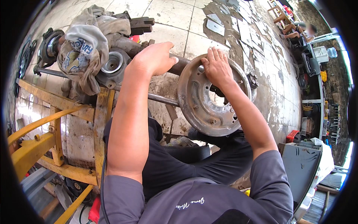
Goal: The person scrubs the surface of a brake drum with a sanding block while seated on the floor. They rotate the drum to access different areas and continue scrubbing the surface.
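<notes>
A heavy axle housing lies across in front of me. Its dark axle tube [181, 65] runs behind a round, worn metal brake backing plate [189, 95], which stands tilted, with holes and a large central opening. My right hand [217, 70] lies flat on the plate's upper face, fingers stretched toward its far rim. Over the tube, left of the plate, is my left hand [153, 59], fingers bent over the far side and thumb toward the plate; most of those fingers are hidden. Below the tube a thin metal rod [164, 99] reaches the plate.
A dirty printed cloth [86, 52] drapes the axle's left part, beside a round metal flange [112, 63]. At left stands a yellow metal frame [56, 138]. Broken tiles [215, 25] lie on the far floor. A grey metal box [300, 160] stands at right; a person [298, 33] sits far off.
</notes>
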`<action>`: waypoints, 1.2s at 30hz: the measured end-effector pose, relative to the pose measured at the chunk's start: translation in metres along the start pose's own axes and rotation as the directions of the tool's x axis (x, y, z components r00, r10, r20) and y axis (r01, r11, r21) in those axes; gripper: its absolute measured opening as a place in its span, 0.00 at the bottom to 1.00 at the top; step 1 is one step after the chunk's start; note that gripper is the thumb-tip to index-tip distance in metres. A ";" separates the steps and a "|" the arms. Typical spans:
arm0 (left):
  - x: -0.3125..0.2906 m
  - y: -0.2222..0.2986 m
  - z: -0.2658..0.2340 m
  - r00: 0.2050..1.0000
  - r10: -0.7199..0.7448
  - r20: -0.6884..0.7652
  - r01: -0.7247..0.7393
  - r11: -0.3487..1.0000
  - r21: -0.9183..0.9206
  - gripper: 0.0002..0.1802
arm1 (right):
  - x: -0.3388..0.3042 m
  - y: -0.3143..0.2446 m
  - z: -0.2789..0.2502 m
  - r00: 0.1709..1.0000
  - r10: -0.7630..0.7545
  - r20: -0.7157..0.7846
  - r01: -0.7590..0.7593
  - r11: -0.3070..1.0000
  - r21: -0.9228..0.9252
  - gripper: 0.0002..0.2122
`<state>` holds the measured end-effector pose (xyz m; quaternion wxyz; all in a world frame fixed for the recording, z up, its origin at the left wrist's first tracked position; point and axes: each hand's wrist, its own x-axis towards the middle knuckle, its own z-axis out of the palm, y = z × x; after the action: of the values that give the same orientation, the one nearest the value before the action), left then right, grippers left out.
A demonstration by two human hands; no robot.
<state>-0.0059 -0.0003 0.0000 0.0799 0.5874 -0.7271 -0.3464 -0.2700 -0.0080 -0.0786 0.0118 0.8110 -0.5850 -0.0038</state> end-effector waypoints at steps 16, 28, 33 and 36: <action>-0.001 -0.007 0.002 1.000 -0.009 -0.026 0.008 1.000 -0.014 0.32 | 0.006 0.019 -0.009 0.998 0.050 0.028 -0.049 0.998 -0.050 0.41; 0.001 -0.001 -0.001 1.000 -0.026 0.005 0.025 0.999 0.023 0.32 | -0.020 -0.040 -0.006 0.959 -0.234 0.160 0.233 0.972 0.027 0.30; -0.001 -0.002 0.000 1.000 -0.014 -0.020 0.015 1.000 0.006 0.32 | 0.006 -0.013 -0.029 0.992 0.037 0.124 -0.022 0.992 -0.126 0.37; 0.001 -0.004 -0.001 1.000 -0.022 -0.016 0.022 1.000 0.002 0.32 | -0.019 -0.042 -0.015 0.957 -0.281 0.070 0.286 0.955 -0.082 0.44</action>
<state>-0.0025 -0.0018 -0.0015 0.0810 0.5983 -0.7202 -0.3418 -0.2356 0.0232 -0.0646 0.0314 0.8847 -0.4617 -0.0555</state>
